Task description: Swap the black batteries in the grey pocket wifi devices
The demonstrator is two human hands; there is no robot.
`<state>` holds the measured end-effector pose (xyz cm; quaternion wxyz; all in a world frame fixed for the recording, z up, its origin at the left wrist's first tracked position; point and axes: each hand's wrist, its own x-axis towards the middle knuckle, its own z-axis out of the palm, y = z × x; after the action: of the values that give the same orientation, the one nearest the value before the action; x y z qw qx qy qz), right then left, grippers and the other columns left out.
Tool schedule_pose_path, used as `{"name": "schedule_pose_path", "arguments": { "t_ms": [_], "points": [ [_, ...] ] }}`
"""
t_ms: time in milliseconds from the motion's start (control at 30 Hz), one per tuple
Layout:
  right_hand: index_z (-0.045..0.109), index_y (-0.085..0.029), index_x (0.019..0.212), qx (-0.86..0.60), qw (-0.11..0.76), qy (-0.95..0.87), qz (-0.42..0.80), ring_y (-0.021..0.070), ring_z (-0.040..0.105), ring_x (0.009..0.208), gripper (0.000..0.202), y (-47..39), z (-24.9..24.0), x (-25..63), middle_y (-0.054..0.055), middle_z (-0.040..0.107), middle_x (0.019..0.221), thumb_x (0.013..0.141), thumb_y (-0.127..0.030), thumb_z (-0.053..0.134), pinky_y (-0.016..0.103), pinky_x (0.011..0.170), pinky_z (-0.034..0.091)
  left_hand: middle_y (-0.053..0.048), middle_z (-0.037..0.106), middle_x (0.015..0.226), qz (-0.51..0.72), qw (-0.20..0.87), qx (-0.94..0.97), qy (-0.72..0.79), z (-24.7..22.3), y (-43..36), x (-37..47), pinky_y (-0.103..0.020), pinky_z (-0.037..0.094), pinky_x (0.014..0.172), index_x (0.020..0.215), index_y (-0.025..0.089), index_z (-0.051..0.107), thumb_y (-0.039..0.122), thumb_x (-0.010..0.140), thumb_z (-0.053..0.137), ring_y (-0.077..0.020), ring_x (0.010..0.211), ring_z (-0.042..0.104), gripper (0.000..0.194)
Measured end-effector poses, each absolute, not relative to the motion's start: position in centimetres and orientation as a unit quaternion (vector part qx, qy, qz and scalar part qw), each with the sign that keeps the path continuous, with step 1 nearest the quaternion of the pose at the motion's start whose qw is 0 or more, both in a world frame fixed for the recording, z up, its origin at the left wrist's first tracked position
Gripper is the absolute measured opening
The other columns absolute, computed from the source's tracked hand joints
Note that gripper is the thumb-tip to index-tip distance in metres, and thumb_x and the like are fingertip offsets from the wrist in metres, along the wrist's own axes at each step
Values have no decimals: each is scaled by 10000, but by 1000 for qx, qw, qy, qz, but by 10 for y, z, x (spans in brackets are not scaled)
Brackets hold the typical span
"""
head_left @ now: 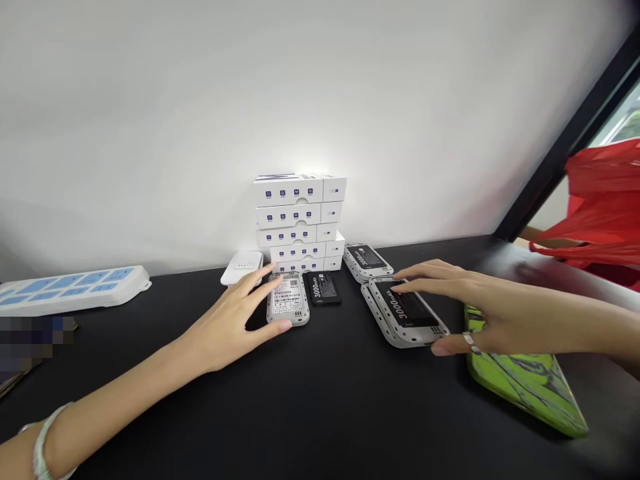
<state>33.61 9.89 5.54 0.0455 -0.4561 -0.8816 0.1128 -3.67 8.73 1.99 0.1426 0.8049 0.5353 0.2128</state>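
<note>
My left hand (235,325), fingers apart, reaches over the left side of a white device (289,301) whose printed label faces up. Just right of that device lies a loose black battery (325,288) marked 3000mAh. Thumb and fingers spread, my right hand (463,303) is at a stack of open-backed white devices (400,313), the top one with a black battery in it. Its fingertips are over the top edge and its thumb is near the lower right corner. Behind this stack sits another similar stack (367,262), also with a battery showing.
White boxes (290,193) are stacked against the wall, with a white device (243,267) to their left. A power strip (75,290) lies at the far left. A green patterned case (530,393) is under my right wrist. A red bag (605,200) hangs at the right.
</note>
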Motion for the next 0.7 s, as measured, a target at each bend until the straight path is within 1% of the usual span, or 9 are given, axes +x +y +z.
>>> {"name": "schedule_pose_path", "arguments": {
  "t_ms": [100, 167, 233, 300, 367, 433, 500, 600, 700],
  "points": [
    [469, -401, 1393, -447, 72, -887, 92, 364, 407, 1343, 707, 100, 58, 332, 26, 398, 1497, 750, -573, 706, 565, 1064, 403, -1, 270, 1605, 212, 150, 808, 529, 15, 88, -40, -686, 304, 1079, 1294, 357, 549, 660, 859, 548, -413, 1426, 286, 530],
    [513, -374, 1356, -425, 104, -896, 74, 344, 408, 1342, 624, 102, 60, 322, 37, 439, 1466, 785, -560, 679, 554, 1073, 378, -37, 324, 1575, 219, 157, 807, 526, 13, 84, -40, -671, 365, 1048, 1198, 320, 578, 659, 819, 603, -421, 1386, 354, 510],
    [550, -334, 1317, -395, 122, -908, 62, 324, 425, 1325, 538, 107, 63, 305, 54, 502, 1408, 827, -539, 640, 543, 1077, 351, -69, 386, 1514, 229, 168, 811, 511, 13, 78, -38, -631, 415, 1028, 1171, 305, 538, 629, 778, 667, -408, 1344, 406, 525],
    [561, -283, 1298, -367, 112, -922, 58, 319, 448, 1293, 519, 113, 67, 284, 76, 552, 1350, 851, -544, 605, 550, 1079, 319, -82, 431, 1434, 237, 179, 821, 487, 14, 71, -35, -588, 445, 1019, 1215, 310, 470, 590, 708, 742, -387, 1304, 439, 639],
    [546, -237, 1314, -362, 66, -927, 69, 341, 459, 1258, 572, 121, 71, 261, 100, 563, 1339, 854, -577, 577, 568, 1058, 319, -84, 462, 1355, 240, 198, 830, 463, 16, 64, -31, -573, 468, 995, 1256, 321, 413, 577, 627, 801, -374, 1239, 484, 782],
    [529, -208, 1338, -375, 17, -923, 79, 378, 454, 1229, 644, 130, 73, 241, 115, 542, 1370, 837, -610, 571, 580, 1016, 352, -80, 474, 1308, 241, 227, 832, 446, 17, 57, -28, -586, 487, 951, 1274, 340, 378, 597, 560, 839, -375, 1184, 513, 887],
    [513, -200, 1359, -385, -11, -919, 81, 391, 456, 1208, 673, 139, 74, 227, 114, 525, 1395, 816, -589, 601, 565, 987, 383, -74, 467, 1302, 245, 252, 828, 437, 17, 53, -25, -604, 488, 928, 1276, 358, 368, 615, 514, 859, -392, 1183, 507, 942],
    [475, -201, 1392, -380, -15, -922, 77, 358, 486, 1193, 711, 148, 73, 217, 107, 525, 1395, 780, -509, 666, 514, 992, 397, -79, 459, 1302, 254, 263, 819, 442, 15, 50, -24, -618, 475, 935, 1287, 358, 359, 610, 509, 862, -414, 1218, 478, 961],
    [426, -198, 1419, -376, -9, -922, 93, 350, 493, 1205, 772, 151, 69, 215, 116, 511, 1404, 754, -492, 685, 520, 1023, 368, -95, 448, 1308, 257, 265, 813, 450, 12, 50, -24, -632, 460, 947, 1303, 348, 341, 618, 502, 862, -423, 1235, 459, 992]
  ]
}}
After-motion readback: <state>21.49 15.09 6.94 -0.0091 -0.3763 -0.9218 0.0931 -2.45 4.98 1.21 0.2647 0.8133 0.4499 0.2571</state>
